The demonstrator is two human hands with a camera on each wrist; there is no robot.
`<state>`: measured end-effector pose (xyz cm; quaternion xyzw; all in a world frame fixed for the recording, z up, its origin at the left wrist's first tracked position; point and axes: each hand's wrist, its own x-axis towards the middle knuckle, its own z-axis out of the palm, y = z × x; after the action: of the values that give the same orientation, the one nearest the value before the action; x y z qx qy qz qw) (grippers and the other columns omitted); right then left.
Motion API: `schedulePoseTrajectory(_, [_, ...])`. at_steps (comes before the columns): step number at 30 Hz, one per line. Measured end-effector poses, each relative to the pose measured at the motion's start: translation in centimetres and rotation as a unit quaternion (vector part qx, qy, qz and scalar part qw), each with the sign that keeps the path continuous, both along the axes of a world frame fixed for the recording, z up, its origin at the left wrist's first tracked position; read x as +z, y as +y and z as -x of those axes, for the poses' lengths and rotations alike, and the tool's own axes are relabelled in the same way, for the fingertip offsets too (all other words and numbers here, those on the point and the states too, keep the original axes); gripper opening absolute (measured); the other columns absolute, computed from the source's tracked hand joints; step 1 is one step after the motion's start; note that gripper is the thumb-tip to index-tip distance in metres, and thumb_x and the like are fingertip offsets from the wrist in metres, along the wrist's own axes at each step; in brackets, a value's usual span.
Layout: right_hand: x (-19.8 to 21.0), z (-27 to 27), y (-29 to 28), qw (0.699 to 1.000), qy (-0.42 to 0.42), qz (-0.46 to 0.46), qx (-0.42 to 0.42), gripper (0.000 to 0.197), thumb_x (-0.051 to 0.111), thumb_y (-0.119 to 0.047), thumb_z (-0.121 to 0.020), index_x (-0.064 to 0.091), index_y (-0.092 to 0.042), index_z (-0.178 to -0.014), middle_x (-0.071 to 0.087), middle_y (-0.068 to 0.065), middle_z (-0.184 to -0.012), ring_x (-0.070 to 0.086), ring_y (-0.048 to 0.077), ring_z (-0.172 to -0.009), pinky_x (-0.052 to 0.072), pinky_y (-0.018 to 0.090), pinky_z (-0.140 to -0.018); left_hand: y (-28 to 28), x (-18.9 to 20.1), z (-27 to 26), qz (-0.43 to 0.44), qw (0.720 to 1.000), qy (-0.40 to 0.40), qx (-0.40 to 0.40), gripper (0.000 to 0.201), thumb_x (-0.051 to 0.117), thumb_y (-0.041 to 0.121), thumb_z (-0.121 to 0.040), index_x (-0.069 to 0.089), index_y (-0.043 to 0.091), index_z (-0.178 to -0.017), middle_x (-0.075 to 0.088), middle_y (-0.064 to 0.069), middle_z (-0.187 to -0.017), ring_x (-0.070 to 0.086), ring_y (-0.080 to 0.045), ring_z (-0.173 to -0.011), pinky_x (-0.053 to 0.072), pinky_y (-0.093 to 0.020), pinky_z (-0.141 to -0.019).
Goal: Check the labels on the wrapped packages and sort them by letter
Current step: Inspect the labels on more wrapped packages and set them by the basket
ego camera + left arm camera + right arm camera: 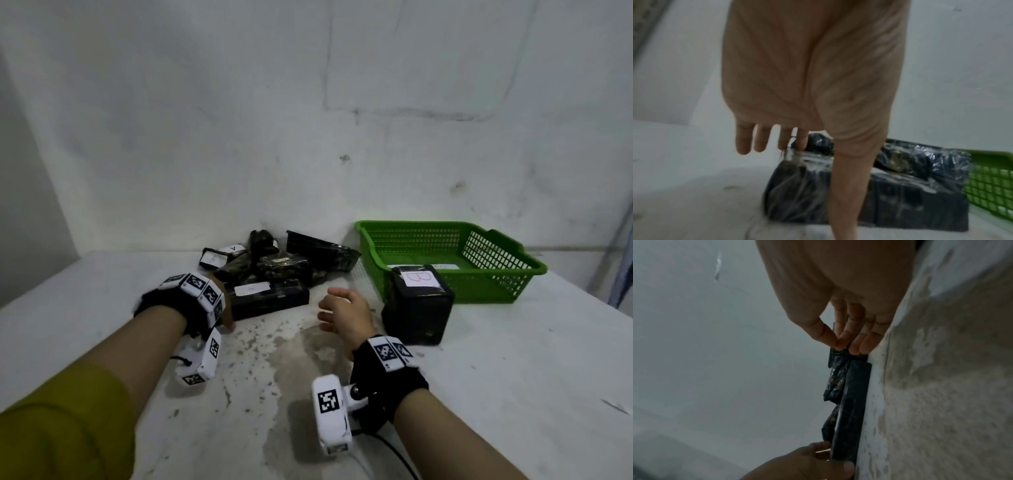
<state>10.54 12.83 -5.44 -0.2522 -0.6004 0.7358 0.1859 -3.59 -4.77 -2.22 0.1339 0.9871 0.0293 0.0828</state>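
Several black plastic-wrapped packages (277,265) lie heaped by the wall, some showing white labels; one label reads A (233,247). In front lies a long flat package (274,303) with a white label too faint to read. My left hand (224,317) sits at its left end, fingers (760,141) straight, thumb tip on the table. My right hand (334,310) hovers just off its right end, fingers (857,340) loosely curved, holding nothing. A black cube package (416,318) labelled B stands right of that hand.
A green plastic basket (496,277) stands at the back right behind the B cube, with a pale sheet on its floor. The white table (513,377) has a worn grey patch in the middle and meets the wall behind the pile.
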Motion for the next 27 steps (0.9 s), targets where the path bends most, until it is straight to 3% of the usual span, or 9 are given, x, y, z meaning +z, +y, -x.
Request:
schedulePoseTrajectory(3, [-0.9,1.6,-0.3,1.000,-0.010,0.015,-0.025,0.020,0.051,0.001,-0.091,0.052,-0.010,-0.107,0.056,0.008,-0.079,0.050,0.018,-0.059,0.041,0.028,-0.051,-1.0,-1.3,1.2,-0.054,0.998,-0.016,0.029,0.090,0.082,0.041,-0.071,0.037,0.000,-0.136,0.051,-0.015,-0.135,0.053,-0.028,-0.123,0.044,-0.033,-0.094])
schedulePoseTrajectory(6, [-1.6,2.7,-0.2,0.999,-0.018,0.024,-0.040,0.021,0.051,0.001,-0.091,0.052,-0.008,-0.109,0.057,0.009,-0.079,0.051,0.019,-0.060,0.042,0.028,-0.052,-1.9,-1.1,1.7,-0.101,0.994,-0.044,0.008,0.100,0.088,0.040,-0.062,0.033,0.007,-0.140,0.050,-0.014,-0.137,0.053,-0.029,-0.121,0.044,-0.030,-0.090])
schedulePoseTrajectory(10, [-2.5,3.5,0.1,0.999,-0.016,0.033,-0.039,0.019,0.051,0.005,-0.090,0.052,-0.005,-0.106,0.055,0.010,-0.073,0.050,0.019,-0.057,0.041,0.028,-0.050,-3.3,-0.2,2.2,-0.180,0.981,-0.067,-0.023,0.097,0.093,0.029,-0.057,0.039,0.014,-0.137,0.053,-0.012,-0.131,0.055,-0.025,-0.095,0.044,-0.029,-0.075])
schedulePoseTrajectory(13, [-3.2,4.0,0.4,0.999,-0.017,0.035,-0.036,0.016,0.051,0.007,-0.089,0.052,-0.006,-0.098,0.053,0.010,-0.070,0.048,0.018,-0.052,0.038,0.027,-0.047,-3.9,1.9,1.8,-0.262,0.960,-0.091,-0.033,0.091,0.094,0.018,-0.051,0.044,0.019,-0.127,0.056,-0.009,-0.120,0.060,-0.027,-0.089,0.056,-0.038,-0.074])
schedulePoseTrajectory(17, [-2.3,4.1,0.3,0.999,-0.001,0.047,0.018,0.009,0.052,-0.010,-0.096,0.048,-0.014,-0.090,0.046,0.006,-0.068,0.042,0.012,-0.042,0.033,0.024,-0.044,-4.5,5.1,0.1,-0.332,0.935,-0.107,-0.056,0.080,0.089,0.005,-0.060,0.046,0.026,-0.123,0.052,0.003,-0.109,0.062,-0.022,-0.076,0.060,-0.038,-0.061])
schedulePoseTrajectory(18, [-1.4,3.7,0.1,0.997,0.014,0.056,0.041,0.006,0.051,-0.019,-0.100,0.048,-0.014,-0.098,0.048,0.007,-0.074,0.047,0.014,-0.046,0.037,0.026,-0.047,-4.6,6.0,-0.4,-0.359,0.927,-0.095,-0.062,0.081,0.089,0.006,-0.060,0.045,0.027,-0.124,0.051,0.007,-0.107,0.063,-0.021,-0.077,0.060,-0.034,-0.058])
schedulePoseTrajectory(21, [2.0,2.3,0.2,0.983,0.107,0.120,0.089,0.035,0.044,-0.039,-0.102,0.048,-0.016,-0.128,0.059,0.019,-0.109,0.064,0.030,-0.083,0.052,0.037,-0.075,-4.6,8.2,-2.2,-0.433,0.896,-0.027,-0.093,0.084,0.090,0.007,-0.059,0.045,0.031,-0.126,0.051,0.014,-0.109,0.063,-0.014,-0.083,0.054,-0.023,-0.050])
schedulePoseTrajectory(23, [4.6,1.3,0.9,0.962,0.194,0.158,0.106,0.050,0.039,-0.044,-0.102,0.044,-0.013,-0.141,0.063,0.022,-0.117,0.066,0.038,-0.098,0.056,0.041,-0.080,-4.3,9.3,-3.4,-0.459,0.880,0.016,-0.122,0.087,0.090,0.005,-0.056,0.046,0.035,-0.125,0.053,0.010,-0.118,0.066,-0.016,-0.082,0.051,-0.020,-0.046])
schedulePoseTrajectory(27, [9.7,-0.5,2.3,0.936,0.315,0.112,0.113,0.042,0.046,-0.022,-0.101,0.046,-0.019,-0.143,0.074,0.009,-0.107,0.071,0.027,-0.096,0.059,0.037,-0.076,-3.0,10.4,-5.1,-0.510,0.841,0.097,-0.150,0.097,0.091,0.009,-0.055,0.044,0.049,-0.130,0.053,0.006,-0.120,0.066,-0.016,-0.093,0.051,-0.017,-0.050])
